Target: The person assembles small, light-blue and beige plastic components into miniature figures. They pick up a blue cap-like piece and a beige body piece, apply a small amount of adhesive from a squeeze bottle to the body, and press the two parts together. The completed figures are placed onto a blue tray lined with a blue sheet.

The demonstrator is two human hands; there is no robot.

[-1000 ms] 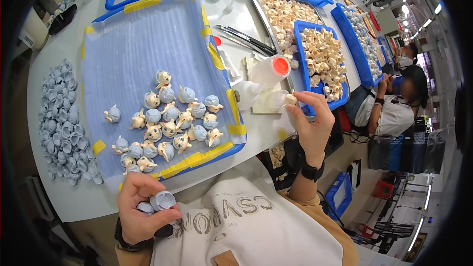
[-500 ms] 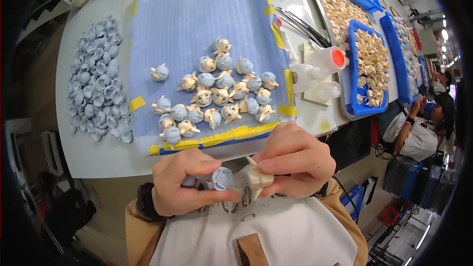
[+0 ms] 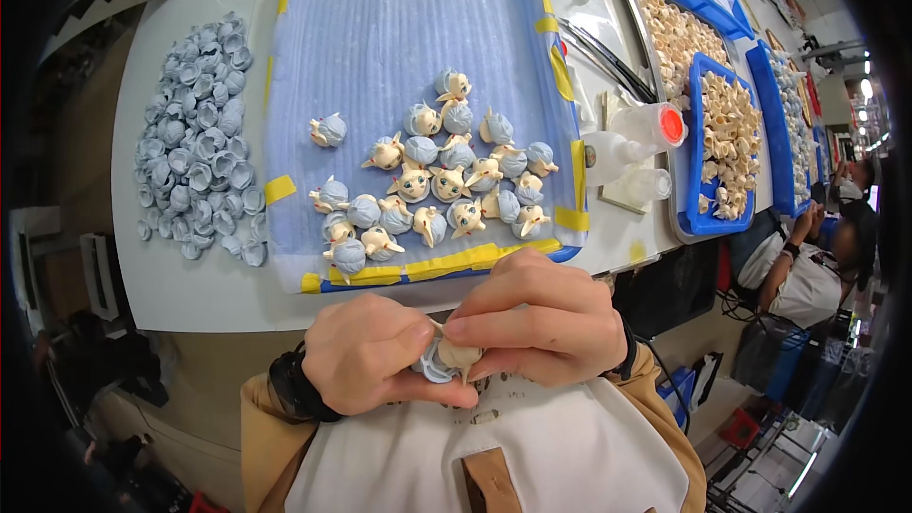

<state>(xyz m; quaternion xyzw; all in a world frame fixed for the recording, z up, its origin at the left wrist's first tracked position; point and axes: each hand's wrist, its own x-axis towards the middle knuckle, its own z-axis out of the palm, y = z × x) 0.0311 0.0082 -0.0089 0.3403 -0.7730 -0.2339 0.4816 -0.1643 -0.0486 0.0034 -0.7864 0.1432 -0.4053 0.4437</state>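
In front of my apron my two hands meet. My left hand (image 3: 366, 353) is closed on a blue-grey hollow doll hair shell (image 3: 435, 367) between thumb and fingers. Pinched in my right hand (image 3: 541, 323) is a cream doll face piece (image 3: 460, 351) with pointed ears, pressed against the shell's open side. Fingers hide part of both pieces. Just beyond lies a tray lined with pale blue sheeting (image 3: 399, 28) and yellow tape. On it sit several joined doll heads (image 3: 414, 182), with painted faces and blue-grey hair.
Left of the tray is a heap of hair shells (image 3: 195, 147). To its right are clear bottles (image 3: 613, 157), one with a red cap (image 3: 672, 124), tweezers (image 3: 608, 57) and a blue tray (image 3: 696, 133) of cream face pieces. A person (image 3: 807, 266) sits at the far right.
My right hand has moved left and brought the face piece against the hair shell in my left hand. The two pieces were apart before. The view has shifted slightly.
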